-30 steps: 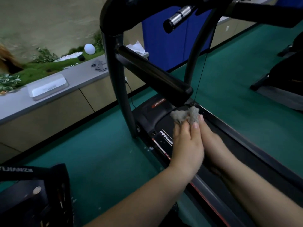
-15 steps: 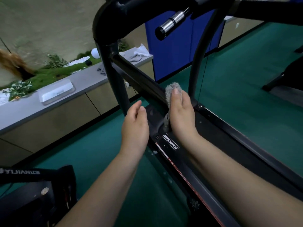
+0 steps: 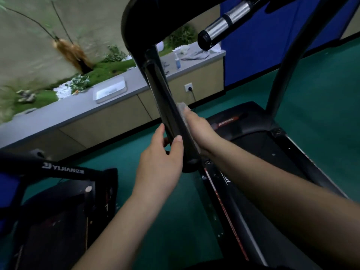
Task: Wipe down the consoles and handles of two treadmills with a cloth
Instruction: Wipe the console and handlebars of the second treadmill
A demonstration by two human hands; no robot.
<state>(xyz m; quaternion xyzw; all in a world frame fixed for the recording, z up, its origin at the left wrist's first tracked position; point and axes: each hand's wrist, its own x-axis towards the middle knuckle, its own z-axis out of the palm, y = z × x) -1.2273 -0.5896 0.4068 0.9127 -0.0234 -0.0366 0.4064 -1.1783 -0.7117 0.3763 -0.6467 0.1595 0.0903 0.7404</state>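
Note:
The black treadmill's left handle bar slants down from the console arch toward me. My right hand presses a grey cloth against the handle's right side, with the cloth mostly hidden under the palm. My left hand sits on the handle's left side near its end cap, thumb over the top of the bar and fingers behind it. The treadmill deck with a red logo lies below. A second black treadmill's handle with white lettering is at lower left.
A silver-banded grip juts out overhead at upper right. A grey counter along the wall holds a white tray, a small bottle and rags. Green floor lies around the machines; a plug sits in a wall socket.
My left hand has moved from beside the bar onto the handle. My right hand has slid the cloth up along the handle. The view has tilted up and to the left.

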